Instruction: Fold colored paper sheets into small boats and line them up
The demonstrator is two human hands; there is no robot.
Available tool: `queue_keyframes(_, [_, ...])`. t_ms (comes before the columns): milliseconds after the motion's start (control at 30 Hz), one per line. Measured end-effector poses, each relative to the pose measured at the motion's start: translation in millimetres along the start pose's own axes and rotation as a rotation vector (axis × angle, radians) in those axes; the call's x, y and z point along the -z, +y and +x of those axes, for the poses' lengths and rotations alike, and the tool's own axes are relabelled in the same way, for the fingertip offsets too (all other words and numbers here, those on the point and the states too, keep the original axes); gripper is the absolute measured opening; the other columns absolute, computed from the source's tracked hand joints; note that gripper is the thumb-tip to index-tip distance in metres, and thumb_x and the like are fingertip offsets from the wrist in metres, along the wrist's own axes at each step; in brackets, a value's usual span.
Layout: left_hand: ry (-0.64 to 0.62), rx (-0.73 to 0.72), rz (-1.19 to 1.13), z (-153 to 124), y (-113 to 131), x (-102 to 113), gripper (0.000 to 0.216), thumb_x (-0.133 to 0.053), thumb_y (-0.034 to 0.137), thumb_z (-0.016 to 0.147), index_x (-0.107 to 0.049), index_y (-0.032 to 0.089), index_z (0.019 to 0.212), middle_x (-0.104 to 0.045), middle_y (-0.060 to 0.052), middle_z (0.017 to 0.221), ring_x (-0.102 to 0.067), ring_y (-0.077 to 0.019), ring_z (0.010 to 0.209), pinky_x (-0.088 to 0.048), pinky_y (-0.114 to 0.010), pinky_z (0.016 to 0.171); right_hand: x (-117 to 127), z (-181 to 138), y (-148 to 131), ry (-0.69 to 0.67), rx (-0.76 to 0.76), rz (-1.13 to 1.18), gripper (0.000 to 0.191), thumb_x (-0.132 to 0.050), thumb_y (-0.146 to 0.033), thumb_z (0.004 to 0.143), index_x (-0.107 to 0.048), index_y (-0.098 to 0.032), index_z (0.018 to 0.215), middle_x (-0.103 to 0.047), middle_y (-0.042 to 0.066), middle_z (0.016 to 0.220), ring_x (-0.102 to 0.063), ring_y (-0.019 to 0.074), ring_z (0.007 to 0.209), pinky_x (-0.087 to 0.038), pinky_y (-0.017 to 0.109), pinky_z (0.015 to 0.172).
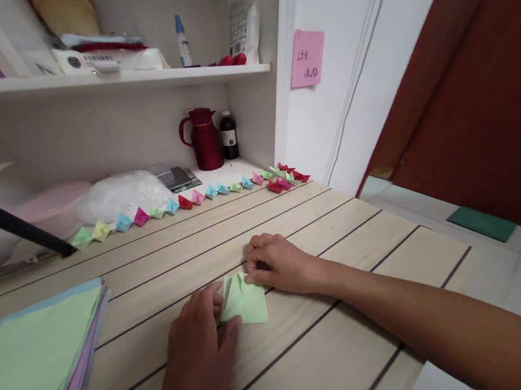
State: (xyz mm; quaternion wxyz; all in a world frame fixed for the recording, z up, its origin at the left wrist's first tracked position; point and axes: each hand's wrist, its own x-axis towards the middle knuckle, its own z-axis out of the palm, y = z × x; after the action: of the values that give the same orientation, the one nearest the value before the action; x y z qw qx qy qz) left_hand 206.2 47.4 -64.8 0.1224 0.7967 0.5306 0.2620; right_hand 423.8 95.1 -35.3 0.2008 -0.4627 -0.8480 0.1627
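Note:
A small light green folded paper (244, 299) lies on the wooden table (339, 351) in front of me. My left hand (199, 350) rests beside it, thumb and forefinger pinching its left edge. My right hand (276, 263) has its fingers curled and pressed onto the paper's top right corner. A stack of coloured paper sheets (32, 359), green on top, lies at the near left of the table.
A row of several small folded paper shapes (184, 202) in many colours runs along the table's back edge. Behind stand a red jug (204, 138) and a dark bottle (228, 135). A pink sticky note (307, 58) hangs on the wall. A red door (480, 83) is right.

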Motion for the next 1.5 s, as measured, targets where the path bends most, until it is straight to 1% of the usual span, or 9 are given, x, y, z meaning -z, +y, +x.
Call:
queue_keyframes(133, [-0.005,-0.046,0.070,0,2,0,0.065,-0.052,0.025,0.082,-0.034,0.027,0.144,-0.062,-0.006,0.101,-0.059,-0.0231,0.088,-0.048,-0.039,0.076,-2,-1,-6,-0.003,-0.019,-0.102,0.018,-0.068,-0.037,0.082,-0.062,-0.019,0.083,-0.057,0.004,0.094,-0.049,0.0205,0.092,-0.032,0.034,0.080])
queue_keyframes(300, [-0.069,-0.149,0.264,-1,9,3,0.049,-0.045,0.020,0.086,-0.055,0.038,0.130,-0.060,-0.006,0.102,-0.057,-0.0224,0.089,-0.045,-0.038,0.075,-3,1,-9,-0.011,-0.028,-0.150,0.025,-0.063,-0.044,0.085,-0.061,-0.019,0.082,-0.055,0.005,0.095,-0.047,0.0203,0.090,-0.029,0.033,0.075])
queue_keyframes(467, [-0.092,-0.084,0.414,-4,21,5,0.048,-0.046,0.018,0.085,-0.058,0.039,0.127,-0.062,-0.007,0.111,-0.056,-0.0247,0.095,-0.044,-0.043,0.079,-4,2,-8,0.004,-0.058,-0.133,0.026,-0.065,-0.044,0.083,-0.060,-0.019,0.080,-0.056,0.005,0.093,-0.049,0.0216,0.090,-0.030,0.035,0.076])
queue_keyframes(633, [-0.078,-0.050,0.438,-8,29,7,0.044,-0.045,0.017,0.087,-0.061,0.034,0.124,-0.060,-0.009,0.127,-0.050,-0.0292,0.116,-0.037,-0.050,0.096,-7,1,-2,0.083,-0.055,0.031,0.028,-0.070,-0.030,0.080,-0.060,-0.024,0.105,-0.056,0.004,0.103,-0.053,0.0205,0.098,-0.035,0.037,0.087])
queue_keyframes(767, [-0.116,-0.058,0.407,-8,25,8,0.045,-0.044,0.018,0.088,-0.060,0.034,0.127,-0.057,-0.009,0.133,-0.049,-0.0298,0.121,-0.035,-0.052,0.098,-9,1,-1,0.148,0.070,0.236,0.017,-0.057,-0.021,0.090,-0.066,-0.024,0.105,-0.057,0.005,0.103,-0.056,0.0158,0.095,-0.042,0.031,0.087])
queue_keyframes(867, [-0.163,-0.069,0.381,-6,20,9,0.046,-0.043,0.021,0.088,-0.057,0.036,0.129,-0.056,-0.008,0.135,-0.048,-0.0300,0.122,-0.036,-0.053,0.098,-6,1,4,0.073,0.199,0.160,0.017,-0.059,-0.027,0.090,-0.071,-0.027,0.101,-0.059,0.005,0.109,-0.053,0.0188,0.105,-0.038,0.035,0.095])
queue_keyframes(1100, [-0.181,-0.056,0.358,-5,19,13,0.044,-0.043,0.023,0.089,-0.058,0.037,0.127,-0.055,-0.007,0.136,-0.047,-0.0295,0.125,-0.036,-0.053,0.099,10,7,26,0.101,-0.055,0.002,0.020,-0.053,-0.025,0.092,-0.072,-0.021,0.097,-0.067,0.007,0.100,-0.056,0.0202,0.100,-0.040,0.035,0.091])
queue_keyframes(1267, [-0.203,-0.048,0.344,-6,23,17,0.044,-0.047,0.022,0.088,-0.058,0.036,0.128,-0.056,-0.007,0.136,-0.048,-0.0296,0.124,-0.036,-0.053,0.100,2,3,1,0.028,-0.018,0.040,0.019,-0.059,-0.036,0.089,-0.069,-0.020,0.091,-0.065,0.005,0.085,-0.056,0.0194,0.088,-0.042,0.032,0.082])
queue_keyframes(1500, [-0.153,-0.053,0.311,-6,23,14,0.042,-0.053,0.019,0.085,-0.062,0.037,0.123,-0.059,-0.008,0.131,-0.050,-0.0306,0.121,-0.038,-0.054,0.099,-18,2,-20,0.019,0.061,0.053,0.035,-0.058,-0.023,0.088,-0.056,-0.025,0.124,-0.060,0.007,0.102,-0.053,0.0210,0.098,-0.039,0.035,0.088])
